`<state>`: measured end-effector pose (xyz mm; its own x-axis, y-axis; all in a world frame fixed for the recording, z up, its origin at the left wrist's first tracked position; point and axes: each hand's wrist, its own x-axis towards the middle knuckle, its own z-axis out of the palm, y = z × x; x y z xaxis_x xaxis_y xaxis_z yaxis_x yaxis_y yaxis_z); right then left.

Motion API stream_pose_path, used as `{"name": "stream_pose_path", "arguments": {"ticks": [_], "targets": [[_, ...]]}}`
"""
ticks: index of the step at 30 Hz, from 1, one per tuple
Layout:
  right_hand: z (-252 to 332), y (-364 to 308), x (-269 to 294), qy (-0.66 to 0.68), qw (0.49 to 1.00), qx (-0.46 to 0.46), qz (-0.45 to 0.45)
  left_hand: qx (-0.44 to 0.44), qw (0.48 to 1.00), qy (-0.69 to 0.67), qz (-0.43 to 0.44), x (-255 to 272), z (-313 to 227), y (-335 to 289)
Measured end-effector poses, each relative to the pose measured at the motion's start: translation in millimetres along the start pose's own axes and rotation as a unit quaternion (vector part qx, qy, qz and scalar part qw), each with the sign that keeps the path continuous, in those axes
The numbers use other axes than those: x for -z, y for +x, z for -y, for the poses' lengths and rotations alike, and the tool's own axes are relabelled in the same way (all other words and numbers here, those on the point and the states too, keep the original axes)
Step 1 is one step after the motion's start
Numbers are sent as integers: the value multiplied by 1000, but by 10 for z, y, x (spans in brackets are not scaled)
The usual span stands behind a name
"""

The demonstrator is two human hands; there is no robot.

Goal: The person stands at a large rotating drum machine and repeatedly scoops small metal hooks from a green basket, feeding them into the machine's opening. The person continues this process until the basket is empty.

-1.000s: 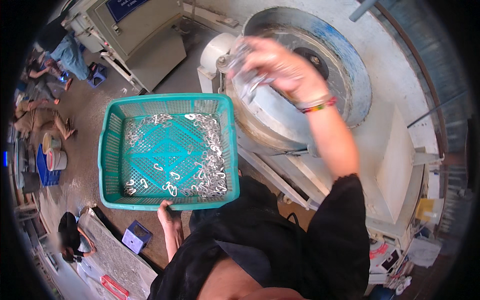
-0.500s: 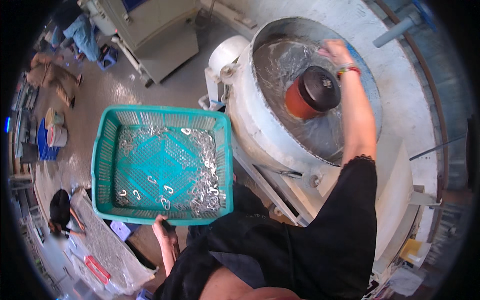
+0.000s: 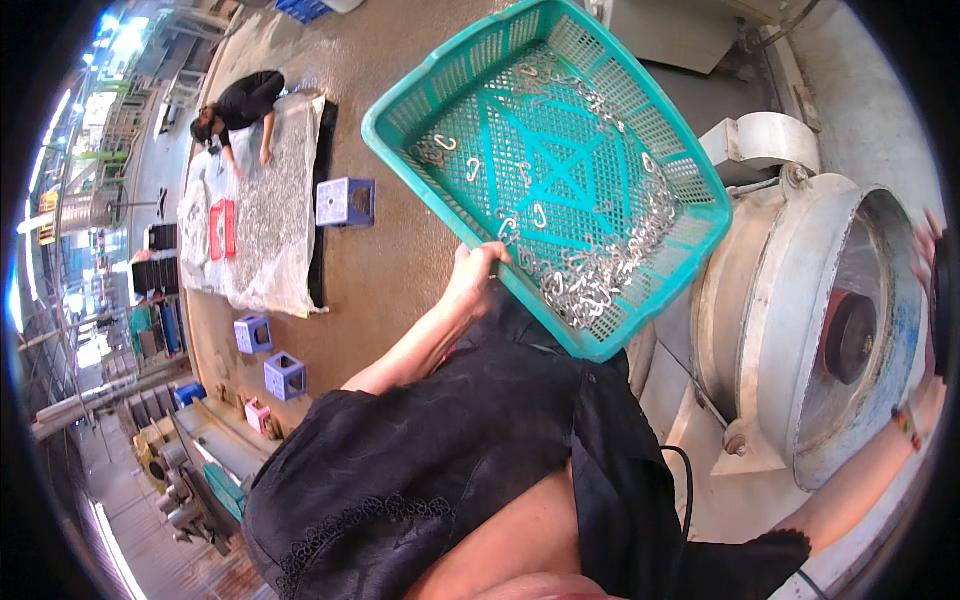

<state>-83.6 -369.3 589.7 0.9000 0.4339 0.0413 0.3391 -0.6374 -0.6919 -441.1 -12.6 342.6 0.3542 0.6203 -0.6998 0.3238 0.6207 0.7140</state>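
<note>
My left hand (image 3: 477, 277) grips the near rim of a green plastic basket (image 3: 610, 345), which is tilted in front of me. Inside lie many small metal hooks or clips (image 3: 580, 295), gathered mostly toward the near right side, with a few scattered over the slotted bottom. At the far right edge of the view, my right hand (image 3: 923, 255) is beyond the mouth of a round metal drum machine (image 3: 765, 300), its visible fingers apart. A dark shape covers part of that hand. Within the drum, a dark-topped reddish centre post (image 3: 850, 335) shows.
On the left, a person in black (image 3: 245, 105) bends over a sheet (image 3: 290, 230) spread with small grey pieces, where a red tray (image 3: 222, 230) lies. Small purple stools (image 3: 345, 203) stand on the wet brown floor (image 3: 385, 260). A grey metal cabinet (image 3: 670, 35) is at the back.
My view has swung left. The basket now appears higher, further right and tilted. My right hand has moved from above the drum's opening to beyond its far right side.
</note>
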Motion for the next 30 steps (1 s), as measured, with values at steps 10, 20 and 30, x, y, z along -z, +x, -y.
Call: {"name": "stream_pose_path", "arguments": {"ticks": [10,20,30], "targets": [[575,880,-3850,-49,988,-96,112,-63,994,20,89,122,3,99],[1720,986,-4651,-162,981,21,-102,-41,994,14,99,263,-541,-134],[559,285,-5046,-21,993,77,86,-26,998,-15,59,529,-276,317]]}}
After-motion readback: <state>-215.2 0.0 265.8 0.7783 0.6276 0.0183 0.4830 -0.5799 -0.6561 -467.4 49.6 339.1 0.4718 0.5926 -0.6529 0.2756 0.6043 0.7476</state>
